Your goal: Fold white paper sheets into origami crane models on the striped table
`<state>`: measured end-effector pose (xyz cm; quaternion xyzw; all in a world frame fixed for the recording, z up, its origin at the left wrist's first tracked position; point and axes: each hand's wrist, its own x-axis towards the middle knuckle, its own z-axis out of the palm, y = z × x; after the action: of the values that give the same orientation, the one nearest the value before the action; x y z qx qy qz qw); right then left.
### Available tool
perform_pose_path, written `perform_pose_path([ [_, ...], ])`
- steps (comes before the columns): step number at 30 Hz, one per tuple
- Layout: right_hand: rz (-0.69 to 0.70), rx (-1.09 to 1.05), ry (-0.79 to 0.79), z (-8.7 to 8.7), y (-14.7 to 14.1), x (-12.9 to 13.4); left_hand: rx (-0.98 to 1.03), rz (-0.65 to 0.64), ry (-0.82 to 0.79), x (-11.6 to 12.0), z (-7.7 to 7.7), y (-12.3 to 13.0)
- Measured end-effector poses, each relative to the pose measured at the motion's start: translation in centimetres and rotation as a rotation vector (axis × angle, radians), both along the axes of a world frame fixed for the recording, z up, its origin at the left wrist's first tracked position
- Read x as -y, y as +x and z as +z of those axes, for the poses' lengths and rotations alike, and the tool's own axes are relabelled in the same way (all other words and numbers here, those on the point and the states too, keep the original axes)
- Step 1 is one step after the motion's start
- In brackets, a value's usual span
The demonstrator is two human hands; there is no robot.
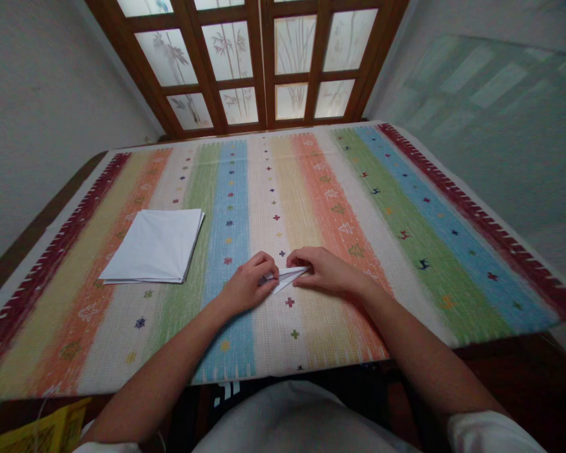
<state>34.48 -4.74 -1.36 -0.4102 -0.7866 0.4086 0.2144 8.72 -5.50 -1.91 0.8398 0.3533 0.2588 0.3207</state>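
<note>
Between my two hands is a small folded piece of white paper [287, 278], narrow and pointed toward the right. My left hand [251, 282] pinches its left end between thumb and fingers. At the right tip, my right hand [321, 269] grips the paper with its fingers curled and thumb beneath. Parts of the paper's ends are hidden by my fingers. To the left of my hands lies a stack of white square paper sheets [153, 245] with crease lines across the top one.
A striped, patterned cloth [273, 340] covers the table, with its front edge close to my body. Behind the table stands a wooden door with glass panes [264, 63]. A yellow packet [42, 428] is at the lower left, below the table edge.
</note>
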Motion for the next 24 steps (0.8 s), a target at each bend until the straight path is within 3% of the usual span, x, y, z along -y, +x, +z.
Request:
perform_pose_path([
  [3, -0.081, -0.223, -0.143, -0.3, -0.1, -0.3, 0.181, 0.112, -0.031, -0.5, -0.3, -0.2],
  [7, -0.16, -0.633, -0.449, -0.9, -1.2, -0.4, 0.401, 0.213, -0.176, -0.9, -0.5, -0.1],
  [11, -0.209, -0.836, -0.553, -1.5, -2.7, 0.1, 0.513, 0.232, -0.292, -0.7, -0.5, 0.4],
  [17, -0.195, -0.855, -0.544, -1.7, -3.3, 0.7, 0.437, 0.212, -0.332, 0.0, -0.6, 0.9],
  [24, -0.151, -0.71, -0.254, -1.6, -3.6, 1.2, 0.461, 0.171, -0.455, 0.4, -0.4, 1.0],
])
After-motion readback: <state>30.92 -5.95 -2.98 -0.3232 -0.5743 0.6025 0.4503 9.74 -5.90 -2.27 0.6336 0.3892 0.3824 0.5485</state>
